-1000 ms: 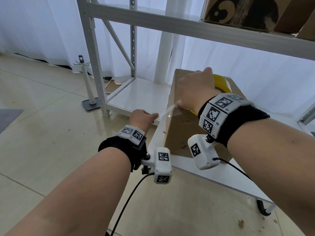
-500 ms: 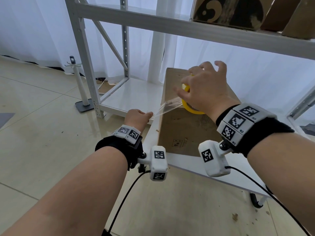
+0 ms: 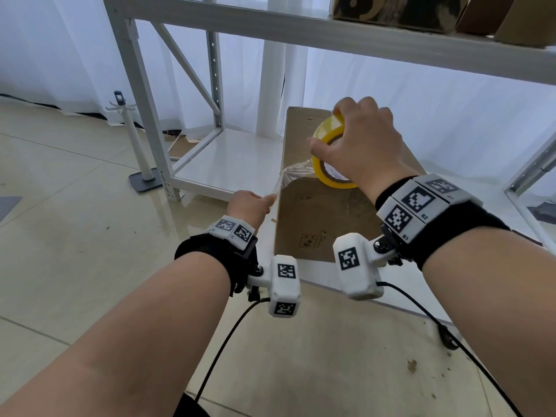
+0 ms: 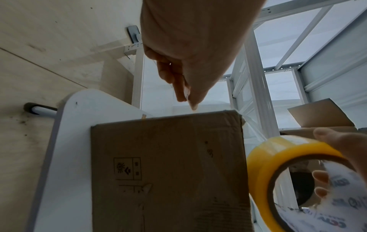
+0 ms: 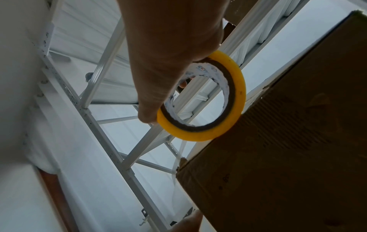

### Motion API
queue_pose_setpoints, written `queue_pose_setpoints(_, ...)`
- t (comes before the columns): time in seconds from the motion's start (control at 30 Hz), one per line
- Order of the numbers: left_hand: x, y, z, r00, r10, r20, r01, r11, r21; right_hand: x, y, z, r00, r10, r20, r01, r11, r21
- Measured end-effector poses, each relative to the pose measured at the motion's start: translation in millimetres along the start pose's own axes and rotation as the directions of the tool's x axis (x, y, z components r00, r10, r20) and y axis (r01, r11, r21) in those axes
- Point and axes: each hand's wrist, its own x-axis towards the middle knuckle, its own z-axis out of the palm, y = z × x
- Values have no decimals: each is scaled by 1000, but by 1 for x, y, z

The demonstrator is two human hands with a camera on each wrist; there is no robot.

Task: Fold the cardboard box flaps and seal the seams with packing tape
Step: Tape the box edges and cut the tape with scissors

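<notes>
The right hand (image 3: 365,145) holds the yellow tape roll (image 3: 326,158) over the top of the cardboard box (image 3: 316,224), fingers curled round it. The left hand (image 3: 248,206) pinches the clear tape end (image 3: 285,179) by the box's left edge. The box stands on a small white table (image 4: 65,157).

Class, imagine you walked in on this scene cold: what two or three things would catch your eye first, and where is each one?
First, the yellow roll of packing tape, gripped by the right hand above the top of the cardboard box. Next, the clear strip of tape stretched from the roll past the box's upper left corner down to the left hand, which pinches its free end. The box itself stands on a low white table in front of grey metal shelving.
</notes>
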Motion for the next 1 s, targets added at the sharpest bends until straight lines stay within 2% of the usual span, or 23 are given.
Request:
queue_pose_setpoints(0.13, -2, 0, 3, 1000, -3, 12, 2, 1000, 6, 0, -1, 0, 1000, -1, 11, 1, 1000, -7)
queue_pose_setpoints(0.3, 2, -2, -11, 998, 0, -69, 0, 1000, 11, 1, -5, 0, 1000, -5, 18, 6, 999, -32)
queue_pose_setpoints(0.37, 3, -3, -12, 998, -8, -66, 8, 1000, 7, 1, -7, 0, 1000, -18, 25, 20, 998, -57)
queue_pose_setpoints(0.47, 0, -2, -6, 999, -11, -30, 13, 999, 45, 1, -9, 1, 999, -28, 30, 30, 996, -81)
queue_pose_setpoints(0.73, 14, -11, 13, 993, -52, 107, 56, 998, -36, 2, -8, 2, 999, -46, 23, 48, 995, -93)
queue_pose_setpoints(0.8, 15, -12, 12, 986, -78, 149, 75, 997, 24, 2, -8, 3, 999, -48, 21, 50, 994, -96)
queue_pose_setpoints(0.87, 11, -12, 8, 981, -87, 175, 59, 985, 160, 3, -7, 3, 999, -45, 18, 47, 994, -97)
queue_pose_setpoints(0.93, 7, -8, 2, 996, 10, 83, -33, 958, 285, 3, -7, 3, 999, -43, 16, 44, 995, -89)
queue_pose_setpoints(0.97, 6, -4, -1, 995, 102, 12, -102, 967, 233, 3, -7, 3, 999, -46, 17, 47, 995, -87)
queue_pose_setpoints(1.0, 3, 3, -3, 983, 178, -42, -173, 979, 110, 3, -7, 3, 999, -50, 18, 51, 995, -89)
